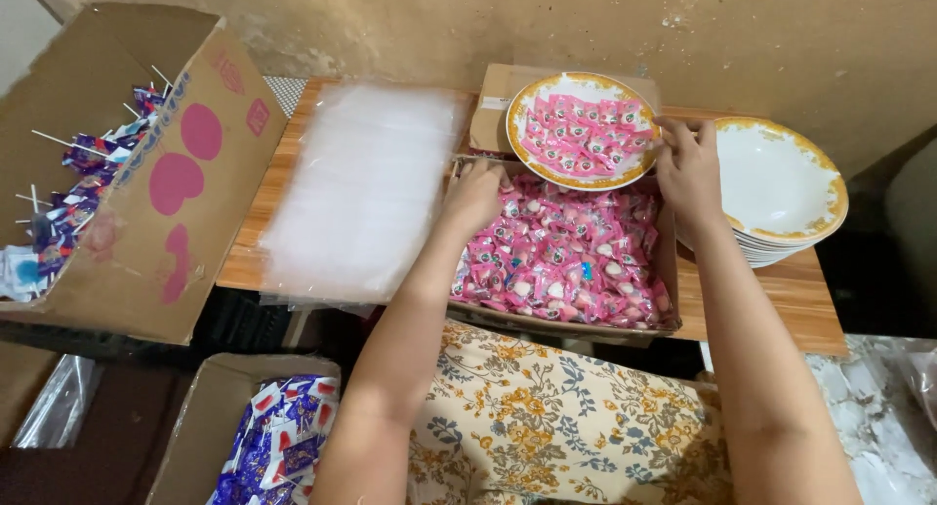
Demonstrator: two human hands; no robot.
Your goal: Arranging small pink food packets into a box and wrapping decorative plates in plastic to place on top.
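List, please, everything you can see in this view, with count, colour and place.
wooden table: one, brown, centre
box of pink sweets: one, table centre
plate of pink sweets: one, white and gold, behind the box
stack of plates: white and gold, table right
clear bags: a stack, table left
lollipop box: one, cardboard, far left
box of blue sweets: one, lower left
left hand: in the pink sweets
right hand: at the plate's rim
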